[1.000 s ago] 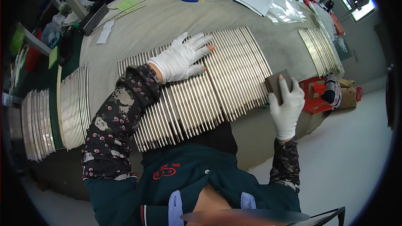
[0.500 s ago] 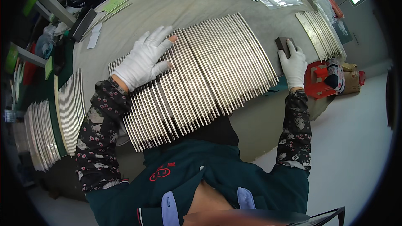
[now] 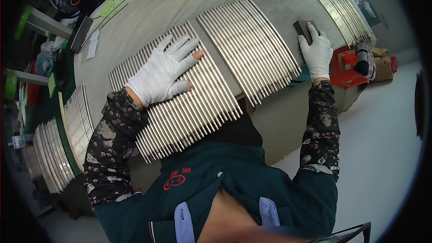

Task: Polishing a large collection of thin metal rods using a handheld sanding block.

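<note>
Two rows of rods lie side by side on the tabletop (image 3: 135, 29) with a gap between them: the left row (image 3: 204, 92) beneath the left hand (image 3: 163, 74), the right row (image 3: 247, 47) between the hands. Right of both rows, the right hand (image 3: 316, 55) holds a block (image 3: 302, 27). Farther right lies another rod bundle (image 3: 343, 17), with a stool (image 3: 343, 69) nearer, past the tabletop's right edge. Left of the rows, two more stacks (image 3: 78, 119) sit side by side; a paper slip (image 3: 92, 45) lies farther back, nearer than the fan (image 3: 75, 0).
</note>
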A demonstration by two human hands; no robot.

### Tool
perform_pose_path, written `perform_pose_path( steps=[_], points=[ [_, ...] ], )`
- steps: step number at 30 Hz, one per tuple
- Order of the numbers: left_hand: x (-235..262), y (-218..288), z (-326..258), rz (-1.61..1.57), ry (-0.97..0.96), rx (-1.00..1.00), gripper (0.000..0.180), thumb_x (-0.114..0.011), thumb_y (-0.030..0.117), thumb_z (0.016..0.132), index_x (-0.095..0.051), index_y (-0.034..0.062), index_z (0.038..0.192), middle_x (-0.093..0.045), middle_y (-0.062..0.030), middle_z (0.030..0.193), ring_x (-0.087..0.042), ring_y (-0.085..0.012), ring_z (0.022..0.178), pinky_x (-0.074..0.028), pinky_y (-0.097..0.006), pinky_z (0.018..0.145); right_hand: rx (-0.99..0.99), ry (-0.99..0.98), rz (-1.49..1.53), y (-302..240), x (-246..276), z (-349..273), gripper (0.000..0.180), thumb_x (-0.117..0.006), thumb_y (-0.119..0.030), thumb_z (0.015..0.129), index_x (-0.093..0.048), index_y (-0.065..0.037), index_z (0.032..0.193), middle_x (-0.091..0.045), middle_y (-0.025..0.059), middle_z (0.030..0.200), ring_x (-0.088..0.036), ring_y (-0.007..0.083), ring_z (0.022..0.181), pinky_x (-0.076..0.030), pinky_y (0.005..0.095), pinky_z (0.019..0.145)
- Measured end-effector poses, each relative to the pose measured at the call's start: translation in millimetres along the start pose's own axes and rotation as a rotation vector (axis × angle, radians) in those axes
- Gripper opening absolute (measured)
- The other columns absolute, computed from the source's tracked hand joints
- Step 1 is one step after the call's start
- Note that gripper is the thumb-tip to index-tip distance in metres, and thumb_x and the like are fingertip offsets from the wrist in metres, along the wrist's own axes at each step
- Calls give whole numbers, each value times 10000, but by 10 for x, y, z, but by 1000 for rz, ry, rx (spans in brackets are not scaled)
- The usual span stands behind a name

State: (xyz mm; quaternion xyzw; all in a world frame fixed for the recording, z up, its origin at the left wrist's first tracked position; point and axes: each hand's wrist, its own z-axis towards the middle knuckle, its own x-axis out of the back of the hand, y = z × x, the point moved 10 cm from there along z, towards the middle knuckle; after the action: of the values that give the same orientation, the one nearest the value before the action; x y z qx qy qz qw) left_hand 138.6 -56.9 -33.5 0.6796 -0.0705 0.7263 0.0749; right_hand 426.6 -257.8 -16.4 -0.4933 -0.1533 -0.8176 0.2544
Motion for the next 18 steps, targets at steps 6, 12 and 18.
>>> perform_pose_path(
  steps=[6,12,18],
  points=[
    [-3,35,-292,-76,-29,4,751,-274,622,917,-172,162,1502,-237,-220,1504,-268,-420,1363,-161,-565,1111,-19,1,-10,8,-23,-60,501,-635,-426,790,-593,-213,1241,-596,169,1137,-613,349,964,-503,472,784],
    [201,159,28,-112,3,-12,761,-278,632,917,-171,160,1504,-207,-207,1521,-224,-394,1394,-127,-568,1119,-12,27,-28,-23,-9,-61,495,-631,-421,790,-593,-230,1245,-596,164,1128,-613,342,965,-500,467,777],
    [-53,375,371,19,-122,-119,751,-266,647,915,-311,114,1443,-250,-197,1506,-246,-389,1384,-133,-573,1117,-13,6,-4,-52,-20,-39,494,-628,-422,790,-595,-237,1246,-591,173,1153,-613,345,968,-502,464,777]
  ],
)
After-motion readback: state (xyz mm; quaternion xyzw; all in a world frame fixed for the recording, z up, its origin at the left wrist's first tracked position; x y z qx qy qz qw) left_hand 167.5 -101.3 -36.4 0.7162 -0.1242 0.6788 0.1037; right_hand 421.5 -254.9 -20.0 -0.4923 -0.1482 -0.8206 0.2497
